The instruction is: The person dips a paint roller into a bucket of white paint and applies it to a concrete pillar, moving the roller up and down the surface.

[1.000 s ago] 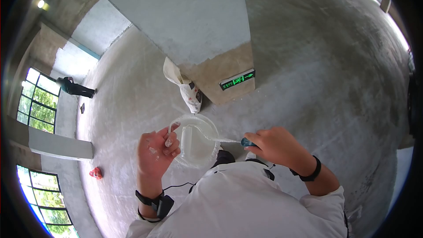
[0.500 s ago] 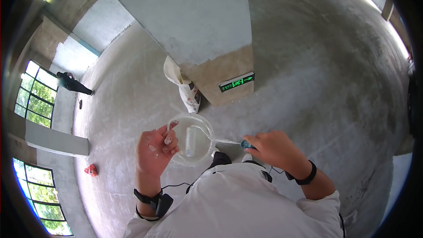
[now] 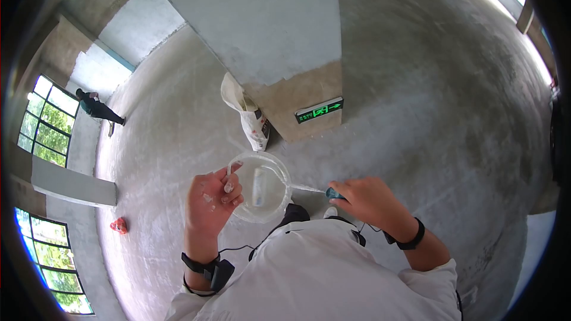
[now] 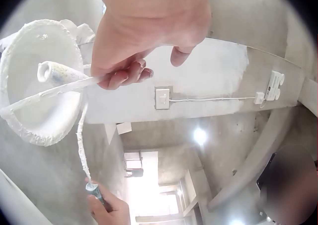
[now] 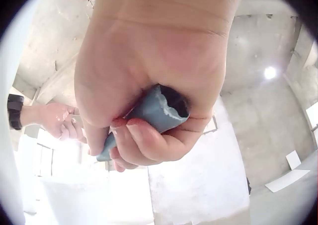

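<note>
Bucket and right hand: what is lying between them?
The roller's whitened rod, from the bucket to the blue handle in the right hand, in the head view.

Right hand [image 5: 149, 61] wrapped round a blue-grey handle [image 5: 156, 111]; handle tilted, hollow end facing the view, whitish smear along its rim. Fingers curled beneath. Left hand [image 5: 62, 120] at left, well apart, white smears on it, black band [image 5: 15, 112] at wrist. Bright light [image 5: 270, 72] upper right; pale boards [image 5: 287, 180] lower right.
</note>
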`<action>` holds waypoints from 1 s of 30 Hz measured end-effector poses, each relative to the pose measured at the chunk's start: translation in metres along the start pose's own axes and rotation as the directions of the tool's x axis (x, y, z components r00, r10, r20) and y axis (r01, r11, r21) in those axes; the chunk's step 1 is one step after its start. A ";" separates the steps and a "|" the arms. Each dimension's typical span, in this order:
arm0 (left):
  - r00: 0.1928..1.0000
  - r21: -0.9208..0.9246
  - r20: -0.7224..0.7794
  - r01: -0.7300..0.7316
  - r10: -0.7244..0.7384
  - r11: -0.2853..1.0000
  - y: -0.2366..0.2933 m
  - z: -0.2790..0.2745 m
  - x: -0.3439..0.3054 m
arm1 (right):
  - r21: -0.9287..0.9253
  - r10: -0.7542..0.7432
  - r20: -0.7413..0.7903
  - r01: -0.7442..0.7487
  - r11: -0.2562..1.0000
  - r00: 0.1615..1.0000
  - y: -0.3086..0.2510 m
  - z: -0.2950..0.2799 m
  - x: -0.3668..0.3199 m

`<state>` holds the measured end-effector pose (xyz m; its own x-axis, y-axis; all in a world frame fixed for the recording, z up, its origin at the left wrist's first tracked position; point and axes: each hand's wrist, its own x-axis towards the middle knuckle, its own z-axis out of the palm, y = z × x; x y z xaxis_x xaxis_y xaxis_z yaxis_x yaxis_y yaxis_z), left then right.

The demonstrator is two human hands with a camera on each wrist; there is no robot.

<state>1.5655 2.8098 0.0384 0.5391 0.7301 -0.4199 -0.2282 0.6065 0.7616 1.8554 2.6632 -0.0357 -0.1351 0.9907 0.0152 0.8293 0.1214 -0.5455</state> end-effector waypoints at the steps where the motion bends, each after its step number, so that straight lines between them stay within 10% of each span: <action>1: 1.000 -0.002 0.000 -0.001 0.001 1.000 0.000 -0.001 -0.001 | 0.005 0.001 -0.008 -0.001 1.000 1.000 -0.003 -0.002 -0.002; 16: 0.998 -0.135 0.045 -0.042 0.048 0.990 0.006 -0.023 -0.005 | 0.037 -0.005 -0.051 0.007 0.999 0.999 -0.024 0.000 0.007; 30: 0.953 -0.628 0.277 0.082 0.123 0.774 0.045 -0.101 0.047 | 0.006 0.136 -0.020 -0.136 0.991 0.991 -0.064 0.003 0.084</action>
<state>1.4988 2.9036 0.0030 0.7100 0.6833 -0.1700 -0.6413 0.7272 0.2447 1.7890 2.7380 -0.0022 -0.0102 0.9991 -0.0423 0.8369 -0.0147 -0.5471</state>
